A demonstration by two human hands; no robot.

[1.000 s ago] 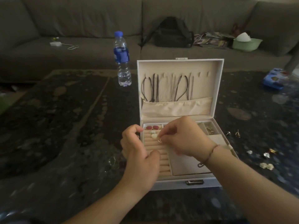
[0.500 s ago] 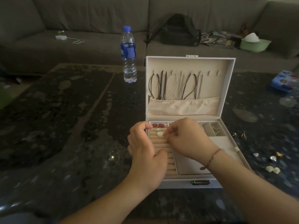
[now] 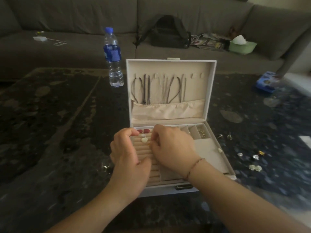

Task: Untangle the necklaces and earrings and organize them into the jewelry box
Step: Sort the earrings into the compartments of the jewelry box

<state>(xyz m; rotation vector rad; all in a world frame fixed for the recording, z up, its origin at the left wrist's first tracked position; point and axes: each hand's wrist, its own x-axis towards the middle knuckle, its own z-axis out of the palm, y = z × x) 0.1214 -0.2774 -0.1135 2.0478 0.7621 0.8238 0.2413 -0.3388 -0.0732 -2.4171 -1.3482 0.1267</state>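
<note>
Your jewelry box [image 3: 171, 62] sits open in the middle of the dark table [image 3: 50, 123], lid upright at the far side. Lid interior: dark cord necklaces [image 3: 144, 88] hang from hooks, ends tucked into the cream pocket [image 3: 168, 109]. Base: ring-roll section on the left holds two red oval earrings [image 3: 144, 131] at the far end and a white heart-shaped earring [image 3: 144, 140] just nearer. Small far-right compartment holds some gold pieces [image 3: 202, 134], too small to identify. Flat grey panel covers the near-right part.

Your left hand [image 3: 127, 158] rests on the box's left edge, fingers curled over the ring rolls, thumb toward the right hand; can't tell if it holds anything. Your right hand [image 3: 173, 148] is over the ring rolls, fingertips pinched together on a small gold earring [image 3: 149, 144], barely visible.

Loose earrings [image 3: 252, 161] lie on the table right of the box, apart from it. Water bottle [image 3: 113, 56] stands far left of the box; blue label, text unreadable. Green tissue box [image 3: 242, 46] on the sofa [image 3: 67, 17], black bag [image 3: 168, 32] too.
</note>
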